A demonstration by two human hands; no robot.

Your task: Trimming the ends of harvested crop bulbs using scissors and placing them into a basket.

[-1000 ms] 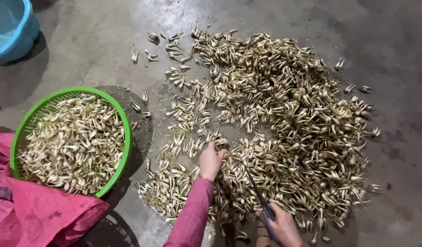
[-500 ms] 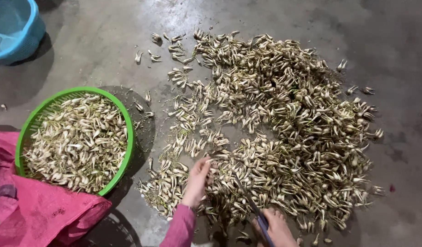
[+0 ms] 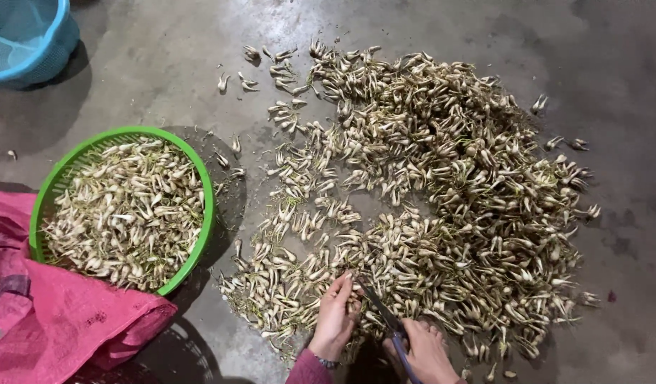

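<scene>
Pale bulbs under left hand, scissors beside.

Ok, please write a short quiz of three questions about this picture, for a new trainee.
1. True or false: the green basket already holds bulbs.
2. Which hand holds the scissors? A) left hand B) right hand C) neither
3. Fill in: the left hand rests on the ____ of bulbs on the floor.

Key
1. True. The green basket is full of pale bulbs.
2. B. The right hand grips the scissors by their blue handles.
3. Pile. The pile of bulbs spreads over the grey floor, right of the basket.
</scene>
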